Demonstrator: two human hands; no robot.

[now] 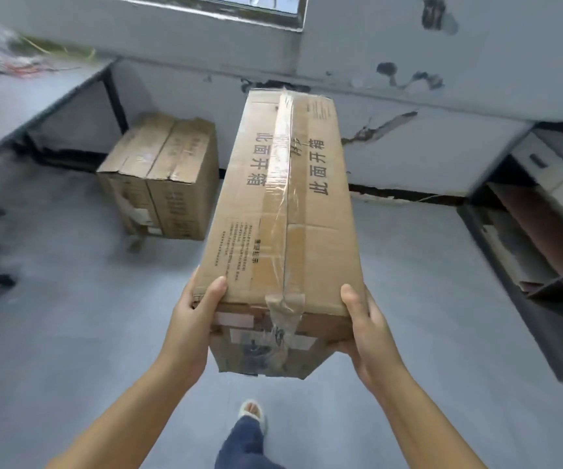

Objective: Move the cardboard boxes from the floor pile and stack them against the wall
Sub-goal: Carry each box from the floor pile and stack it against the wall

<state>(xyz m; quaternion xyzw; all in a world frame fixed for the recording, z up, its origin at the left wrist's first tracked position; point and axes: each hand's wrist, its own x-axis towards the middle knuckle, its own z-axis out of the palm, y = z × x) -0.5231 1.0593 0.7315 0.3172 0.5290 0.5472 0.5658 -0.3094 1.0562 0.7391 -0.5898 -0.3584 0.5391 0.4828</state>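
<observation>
I carry a long taped cardboard box with printed characters, held out in front of me above the floor, its far end pointing at the wall. My left hand grips its near left corner, thumb on top. My right hand grips the near right corner, thumb on top and fingers underneath. Two cardboard boxes stand side by side on the floor against the grey wall, left of the carried box.
A grey table with cluttered cables stands at the left. On the right is a desk with drawers and a dark shelf unit. A window sits high on the wall. My foot is on the grey floor.
</observation>
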